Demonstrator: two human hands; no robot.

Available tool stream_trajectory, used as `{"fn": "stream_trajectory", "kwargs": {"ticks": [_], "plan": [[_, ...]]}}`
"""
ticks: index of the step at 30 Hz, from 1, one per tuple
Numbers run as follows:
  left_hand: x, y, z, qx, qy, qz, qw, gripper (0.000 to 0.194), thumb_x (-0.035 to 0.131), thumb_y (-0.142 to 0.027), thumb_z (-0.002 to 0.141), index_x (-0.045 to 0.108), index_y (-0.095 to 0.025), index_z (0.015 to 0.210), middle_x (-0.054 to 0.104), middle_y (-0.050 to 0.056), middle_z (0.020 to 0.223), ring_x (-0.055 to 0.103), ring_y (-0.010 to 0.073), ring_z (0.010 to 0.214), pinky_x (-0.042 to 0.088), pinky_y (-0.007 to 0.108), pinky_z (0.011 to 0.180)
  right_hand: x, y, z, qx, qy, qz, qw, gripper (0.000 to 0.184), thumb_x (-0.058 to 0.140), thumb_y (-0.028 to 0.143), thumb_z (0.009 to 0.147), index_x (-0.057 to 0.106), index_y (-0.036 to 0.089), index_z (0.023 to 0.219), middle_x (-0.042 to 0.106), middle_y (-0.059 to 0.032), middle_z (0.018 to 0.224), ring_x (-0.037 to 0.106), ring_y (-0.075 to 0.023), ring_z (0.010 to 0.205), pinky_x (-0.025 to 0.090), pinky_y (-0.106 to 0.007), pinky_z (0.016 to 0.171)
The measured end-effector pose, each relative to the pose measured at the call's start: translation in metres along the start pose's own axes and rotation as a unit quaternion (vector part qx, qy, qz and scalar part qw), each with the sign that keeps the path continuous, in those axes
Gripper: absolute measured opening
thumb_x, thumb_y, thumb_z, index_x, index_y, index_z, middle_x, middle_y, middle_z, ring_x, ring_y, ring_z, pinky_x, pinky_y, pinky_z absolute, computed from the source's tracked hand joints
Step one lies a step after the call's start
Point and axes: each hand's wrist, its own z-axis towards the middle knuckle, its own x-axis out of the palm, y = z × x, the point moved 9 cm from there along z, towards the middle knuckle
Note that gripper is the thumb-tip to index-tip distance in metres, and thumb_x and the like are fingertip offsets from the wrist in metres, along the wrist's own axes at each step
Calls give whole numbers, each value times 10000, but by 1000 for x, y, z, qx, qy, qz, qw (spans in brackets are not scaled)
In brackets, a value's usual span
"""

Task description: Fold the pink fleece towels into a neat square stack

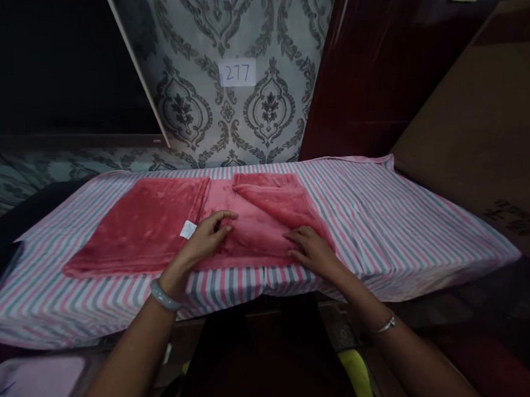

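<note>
Left hand [213,231], half-open, and right hand [310,248], loosely open, are at red blanket [134,224] below paper [238,72] reading "277".

Numbered paper [237,72] on patterned wallpaper [268,105]

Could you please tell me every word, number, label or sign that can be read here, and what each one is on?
"277": handwritten on the white paper on the patterned wall.
White tag on the red blanket: too small to read.
Dark printing on the brown box: too dim and blurred to read.
Small mark on the screen's frame: too small to read.
</note>
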Motion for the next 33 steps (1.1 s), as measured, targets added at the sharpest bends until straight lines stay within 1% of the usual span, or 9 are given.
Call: {"fn": "stream_trajectory", "kwargs": {"ticks": [5,8,12,15,18,21,24,28,33], "plan": [[12,-5,5,73,57,84,992,390,618,-250,821,631,-209,1209,658,79,1257,601,246,1180,475,377,1033,0,-6,2,28,-32,-80,996,170,584,145,907,674,185,1045,644,-77,999,601,-238,981,513,-362,856],[11,-6,4,103,28,175,979,357,510,-130,854,629,-182,1186,656,88,1141,621,222,1081,501,365,959,-6,-1,-2,9,-86,-125,988,171,541,148,929,658,185,1049,639,-88,1007,589,-244,970,496,-355,829],[10,-11,-10,120,-9,326,938,291,468,-136,907,681,-175,1101,612,91,954,606,239,936,516,368,835,-11,5,-15,-38,-132,-166,976,198,481,119,944,651,161,1039,627,-103,962,564,-247,891,470,-360,783],[21,-8,-30,143,-8,402,905,258,501,-151,901,702,-170,1062,624,141,1063,587,298,1022,510,442,874,-12,2,-26,-51,-142,-191,970,194,463,97,938,646,163,938,611,-99,896,537,-246,834,443,-363,748],[32,6,-45,144,-5,387,911,330,487,-105,891,672,-183,1153,626,143,1227,572,300,1139,484,464,971,-8,-4,-32,-40,-125,-209,969,210,460,68,915,646,165,904,607,-100,880,517,-247,807,421,-368,725],[36,19,-51,128,-2,341,931,366,440,-100,909,644,-188,1200,647,118,1215,595,270,1124,486,432,981,-7,-9,-34,-10,-99,-205,974,242,472,49,892,661,157,997,624,-114,961,528,-257,865,427,-376,764],[31,18,-49,130,-26,307,943,347,468,-136,899,628,-170,1205,626,128,1236,587,272,1149,489,426,993,-10,-10,-34,8,-75,-196,978,236,491,81,905,664,162,1044,630,-122,1014,538,-274,934,441,-391,820],[26,17,-46,105,-48,311,943,418,568,-176,839,603,-152,1254,622,133,1151,588,294,1090,496,451,965,-17,-10,-34,13,-64,-196,978,193,505,123,929,658,165,1040,627,-117,982,544,-279,927,454,-394,825],[31,15,-44,110,-35,321,940,387,486,-111,858,667,-175,1193,634,118,1024,601,281,992,500,425,886,-18,-16,-34,17,-105,-199,974,206,463,67,897,631,183,925,611,-96,907,536,-261,868,454,-378,777]]}}
